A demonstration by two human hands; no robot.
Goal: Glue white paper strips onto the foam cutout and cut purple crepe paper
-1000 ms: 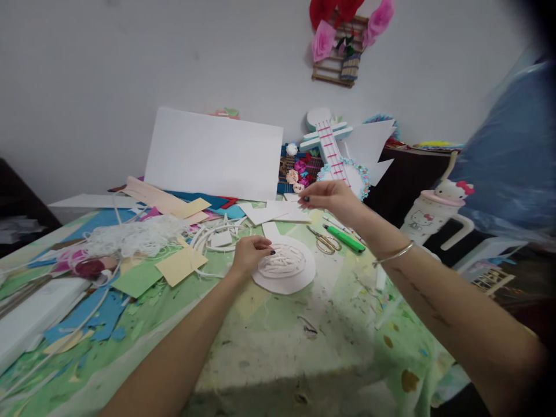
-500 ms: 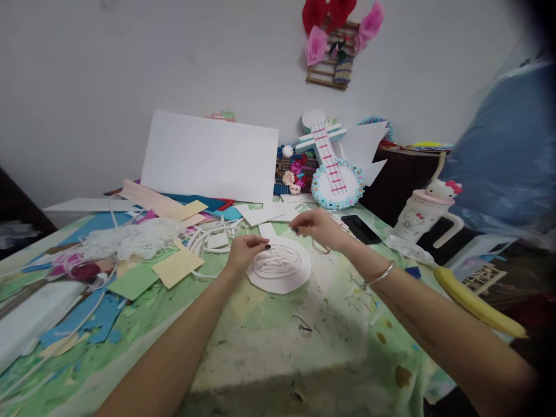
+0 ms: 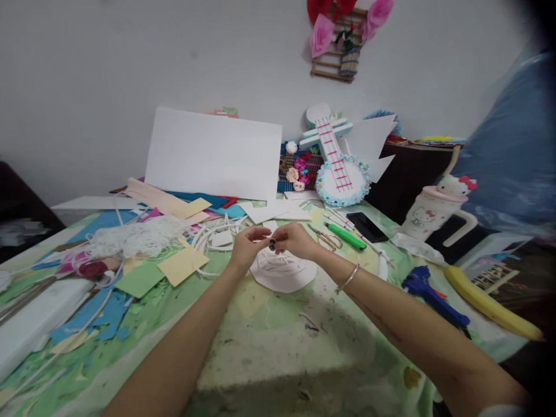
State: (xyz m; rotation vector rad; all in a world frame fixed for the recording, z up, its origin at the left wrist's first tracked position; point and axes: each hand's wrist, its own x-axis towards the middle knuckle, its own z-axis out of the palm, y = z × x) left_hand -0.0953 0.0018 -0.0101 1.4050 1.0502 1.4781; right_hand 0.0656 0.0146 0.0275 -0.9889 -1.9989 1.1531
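A white round foam piece [image 3: 283, 273] with thin white strips laid across it lies on the green table cover. Both hands hover just above its far edge. My left hand [image 3: 247, 246] and my right hand [image 3: 294, 240] meet fingertip to fingertip, each pinched shut on a small white bit between them; I cannot make out what it is. A silver bangle [image 3: 347, 279] sits on my right wrist.
Scissors [image 3: 325, 238] and a green marker [image 3: 345, 236] lie right of the hands, then a black phone [image 3: 367, 227], a blue glue gun [image 3: 430, 296] and a banana [image 3: 489, 304]. White cord [image 3: 134, 236], coloured paper scraps [image 3: 181, 265] and a white board [image 3: 214, 153] crowd the left and back.
My right hand has come down from the raised position at the back and joined my left hand above the round foam piece. My left hand lifted slightly off the foam piece.
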